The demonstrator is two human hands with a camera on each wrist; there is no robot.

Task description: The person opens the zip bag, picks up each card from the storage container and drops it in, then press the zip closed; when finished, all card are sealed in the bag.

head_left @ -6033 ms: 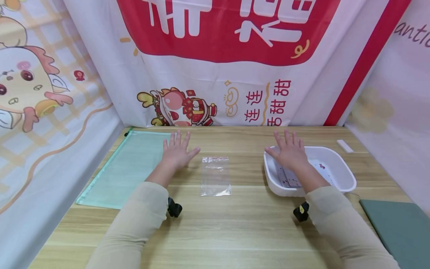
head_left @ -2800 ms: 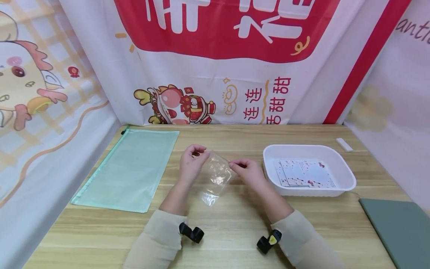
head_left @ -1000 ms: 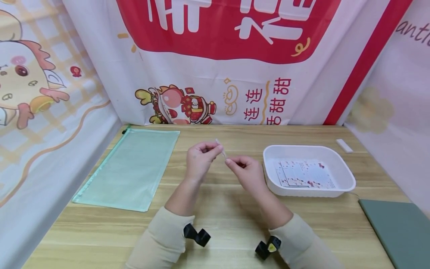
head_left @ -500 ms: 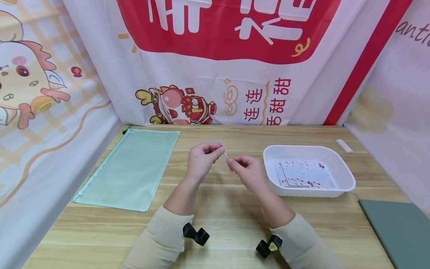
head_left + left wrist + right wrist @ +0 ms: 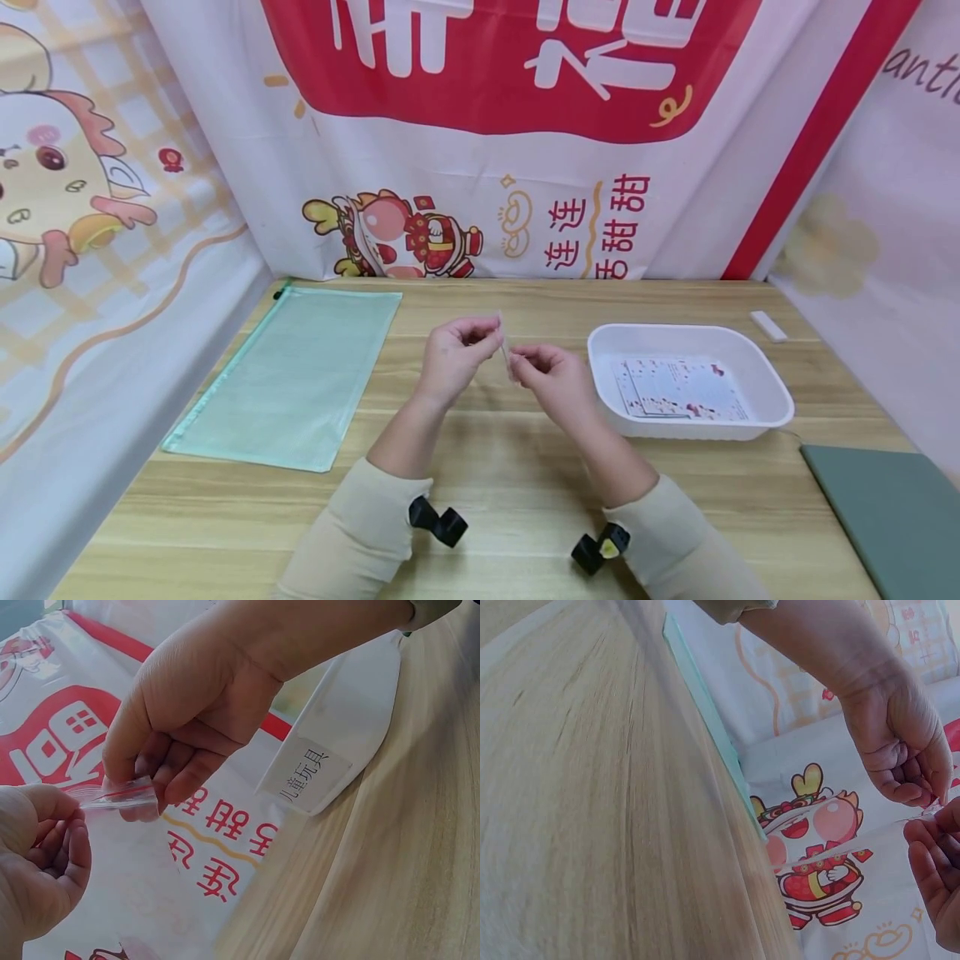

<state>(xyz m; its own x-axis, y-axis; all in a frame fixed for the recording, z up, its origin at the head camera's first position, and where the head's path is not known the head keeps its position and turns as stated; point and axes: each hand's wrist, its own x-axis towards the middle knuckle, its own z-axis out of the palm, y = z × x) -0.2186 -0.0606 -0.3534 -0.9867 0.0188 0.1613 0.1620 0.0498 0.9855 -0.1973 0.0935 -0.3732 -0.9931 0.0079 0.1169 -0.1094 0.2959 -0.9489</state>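
A small clear zip-lock bag (image 5: 124,799) with a red line along its top is held above the table between both hands. My left hand (image 5: 453,358) pinches the bag's mouth edge between thumb and forefinger. My right hand (image 5: 558,383) pinches the same edge slightly nearer to me, its fingers curled. From the head view the bag (image 5: 505,350) is seen nearly edge-on, as a thin pale strip. In the left wrist view, the fingertips of both hands stand a short way apart along the red seal.
A white plastic tub (image 5: 690,427) with printed cards (image 5: 682,387) inside stands at the right. A mint-green zip pouch (image 5: 292,375) lies flat at the left. Farther right are a small white block (image 5: 768,326) and a dark green board (image 5: 892,508).
Both open hands came from over the table and tub to the bag, picked it up off the table and turned it edge-on. Lately the hands have shifted only slightly, the left one rightward.
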